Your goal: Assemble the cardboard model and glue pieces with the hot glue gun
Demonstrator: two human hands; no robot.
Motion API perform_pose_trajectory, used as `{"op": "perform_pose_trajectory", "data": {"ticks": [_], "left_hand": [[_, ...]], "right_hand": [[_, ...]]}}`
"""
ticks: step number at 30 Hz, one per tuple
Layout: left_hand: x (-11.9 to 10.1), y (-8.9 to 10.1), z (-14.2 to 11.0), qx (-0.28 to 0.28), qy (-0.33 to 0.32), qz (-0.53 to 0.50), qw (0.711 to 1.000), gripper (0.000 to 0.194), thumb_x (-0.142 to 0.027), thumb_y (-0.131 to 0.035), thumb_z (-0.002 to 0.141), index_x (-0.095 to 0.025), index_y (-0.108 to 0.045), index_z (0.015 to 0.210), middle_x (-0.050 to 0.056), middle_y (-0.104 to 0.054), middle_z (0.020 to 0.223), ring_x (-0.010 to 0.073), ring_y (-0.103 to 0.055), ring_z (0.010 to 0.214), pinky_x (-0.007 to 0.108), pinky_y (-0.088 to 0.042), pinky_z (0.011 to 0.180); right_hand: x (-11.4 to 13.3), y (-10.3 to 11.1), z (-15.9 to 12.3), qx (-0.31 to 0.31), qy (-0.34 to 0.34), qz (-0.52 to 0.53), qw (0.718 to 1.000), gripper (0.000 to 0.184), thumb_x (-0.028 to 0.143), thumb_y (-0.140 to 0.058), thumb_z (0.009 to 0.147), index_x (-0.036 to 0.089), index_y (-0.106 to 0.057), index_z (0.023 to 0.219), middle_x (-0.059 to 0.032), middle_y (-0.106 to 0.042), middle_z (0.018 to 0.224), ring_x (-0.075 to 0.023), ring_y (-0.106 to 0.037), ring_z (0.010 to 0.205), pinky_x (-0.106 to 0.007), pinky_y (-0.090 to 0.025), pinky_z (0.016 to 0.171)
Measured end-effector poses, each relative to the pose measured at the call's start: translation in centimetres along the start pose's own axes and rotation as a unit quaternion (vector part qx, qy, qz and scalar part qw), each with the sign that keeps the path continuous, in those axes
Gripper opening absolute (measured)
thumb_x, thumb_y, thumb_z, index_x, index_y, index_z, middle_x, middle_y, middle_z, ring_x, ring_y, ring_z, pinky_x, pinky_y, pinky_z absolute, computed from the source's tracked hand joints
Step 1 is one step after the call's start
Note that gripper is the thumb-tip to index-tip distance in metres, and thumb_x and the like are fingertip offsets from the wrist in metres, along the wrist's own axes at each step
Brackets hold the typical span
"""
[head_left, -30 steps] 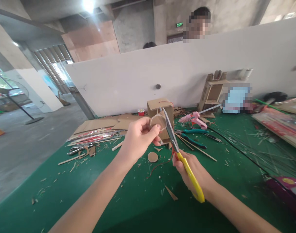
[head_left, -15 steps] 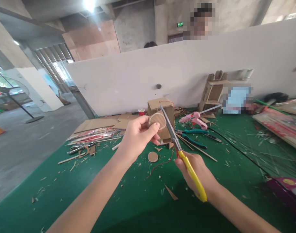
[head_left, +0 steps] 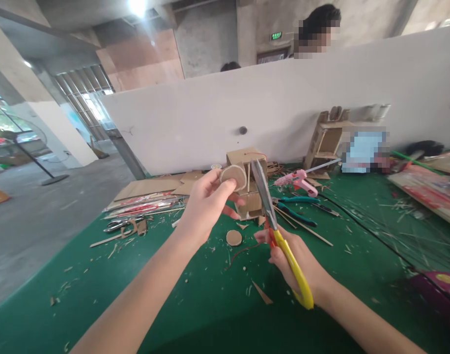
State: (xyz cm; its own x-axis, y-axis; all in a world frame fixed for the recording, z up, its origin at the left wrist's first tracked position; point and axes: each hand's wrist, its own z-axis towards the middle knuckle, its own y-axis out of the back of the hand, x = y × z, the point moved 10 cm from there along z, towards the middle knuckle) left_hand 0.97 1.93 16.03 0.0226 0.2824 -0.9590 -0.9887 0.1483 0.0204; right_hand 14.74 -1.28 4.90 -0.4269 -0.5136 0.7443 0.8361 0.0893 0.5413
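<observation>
Between thumb and fingers, my left hand (head_left: 206, 204) pinches a round cardboard disc (head_left: 233, 176), held up above the table. My right hand (head_left: 295, 260) grips scissors (head_left: 289, 263) with yellow and red handles; their blades point up and away, just right of the disc and apart from it. A second cardboard disc (head_left: 234, 238) lies flat on the green table between my hands. Behind the held disc stands a cardboard box structure (head_left: 247, 156), partly hidden by my left hand and the blades. A thin red wire (head_left: 241, 250) trails near the loose disc.
Right of the box lie a pink glue gun (head_left: 297, 182) and teal-handled pliers (head_left: 296, 200). Flat cardboard (head_left: 147, 188) and wrapped sticks (head_left: 144, 206) lie at left. A cardboard stand (head_left: 323, 140) leans by the white partition (head_left: 181, 128), with a person beyond. Scraps litter the green tabletop (head_left: 136, 314).
The disc in my left hand has shifted slightly left, away from the scissors. The scissor blades look more closed and upright. Fingers of my right hand now show left of the handles.
</observation>
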Motion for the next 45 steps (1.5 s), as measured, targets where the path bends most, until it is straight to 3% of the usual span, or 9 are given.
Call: {"op": "perform_pose_trajectory", "data": {"ticks": [8,25,33,37,45], "left_hand": [[0.3,-0.9,-0.1,0.039,-0.014,0.048,0.998,0.012,-0.027,-0.057,0.083,-0.015,-0.055,0.086,0.003,-0.06,0.082,0.013,-0.065,0.067,0.02,-0.056,0.048],[-0.1,-0.8,-0.3,0.026,-0.024,0.045,0.998,0.016,-0.029,-0.06,0.083,-0.014,-0.057,0.087,0.003,-0.061,0.078,0.0118,-0.064,0.065,0.021,-0.057,0.05],[-0.1,-0.9,-0.4,0.028,-0.021,0.058,0.998,0.016,-0.029,-0.059,0.084,-0.013,-0.059,0.087,0.003,-0.061,0.077,0.0114,-0.064,0.064,0.022,-0.058,0.053],[0.0,-0.9,-0.4,0.025,-0.016,0.06,0.998,0.017,-0.03,-0.06,0.084,-0.013,-0.06,0.088,0.003,-0.061,0.076,0.012,-0.064,0.064,0.022,-0.058,0.053],[0.1,-0.7,-0.3,0.013,-0.004,0.046,0.999,0.021,-0.033,-0.062,0.082,-0.013,-0.059,0.088,0.004,-0.062,0.078,0.0123,-0.064,0.064,0.022,-0.057,0.053]], "right_hand": [[-0.5,-0.6,-0.2,0.015,-0.001,0.033,0.999,0.041,0.053,-0.039,0.09,0.018,-0.053,0.107,-0.0117,-0.064,0.102,-0.0231,-0.064,0.086,-0.031,-0.052,0.064],[-0.5,-0.8,-0.3,0.025,-0.002,0.045,0.999,0.041,0.053,-0.037,0.092,0.018,-0.052,0.106,-0.01,-0.063,0.099,-0.0195,-0.063,0.081,-0.027,-0.05,0.06],[-0.5,-0.3,0.0,0.013,-0.032,-0.012,0.999,0.046,0.056,-0.029,0.093,0.018,-0.054,0.087,-0.0063,-0.06,0.08,-0.0157,-0.058,0.064,-0.026,-0.046,0.052],[0.0,-0.2,0.1,0.017,-0.041,-0.047,0.998,0.049,0.06,-0.025,0.092,0.019,-0.048,0.077,-0.0043,-0.055,0.072,-0.0125,-0.05,0.05,-0.027,-0.042,0.048],[1.1,1.2,0.3,-0.033,-0.038,-0.129,0.99,0.052,0.061,-0.021,0.092,0.023,-0.037,0.06,-0.0011,-0.048,0.052,-0.0128,-0.043,0.044,-0.026,-0.031,0.045]]}}
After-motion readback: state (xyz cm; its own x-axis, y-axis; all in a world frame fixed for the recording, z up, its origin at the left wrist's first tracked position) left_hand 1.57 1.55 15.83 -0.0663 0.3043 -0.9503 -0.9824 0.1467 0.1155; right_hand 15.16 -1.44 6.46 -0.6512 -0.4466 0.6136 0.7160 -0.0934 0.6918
